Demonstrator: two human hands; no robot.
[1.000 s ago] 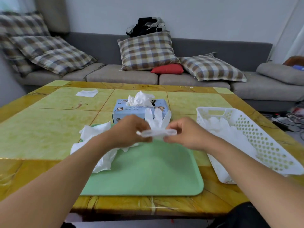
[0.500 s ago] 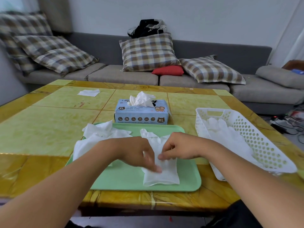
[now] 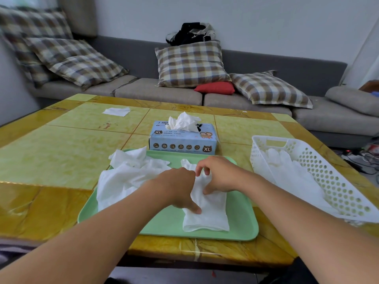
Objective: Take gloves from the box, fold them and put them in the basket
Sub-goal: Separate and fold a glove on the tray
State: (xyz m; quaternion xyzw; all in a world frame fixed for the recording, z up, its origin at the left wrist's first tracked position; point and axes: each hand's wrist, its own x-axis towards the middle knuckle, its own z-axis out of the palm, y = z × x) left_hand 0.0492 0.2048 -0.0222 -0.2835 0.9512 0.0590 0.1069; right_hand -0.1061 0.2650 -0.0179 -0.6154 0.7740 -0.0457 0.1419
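A white glove [image 3: 207,218] lies flat on the green tray [image 3: 164,224], cuff toward me. My left hand [image 3: 178,189] presses its thumb on the glove's left edge. My right hand [image 3: 217,175] is at the glove's finger end, with curled fingertips and thumb pinching the material. The blue glove box [image 3: 182,140] stands behind the tray with a glove sticking out of its top. The white perforated basket [image 3: 336,181] sits to the right and holds several white gloves [image 3: 287,171].
A loose pile of white gloves [image 3: 127,175] covers the tray's left part and hangs over its edge. A flat white piece [image 3: 117,111] lies at the table's far left. A grey sofa with checked cushions runs behind the table.
A second ago both hands held the glove stretched in the air in front of the box. They laid it down on the tray and now work on it there.
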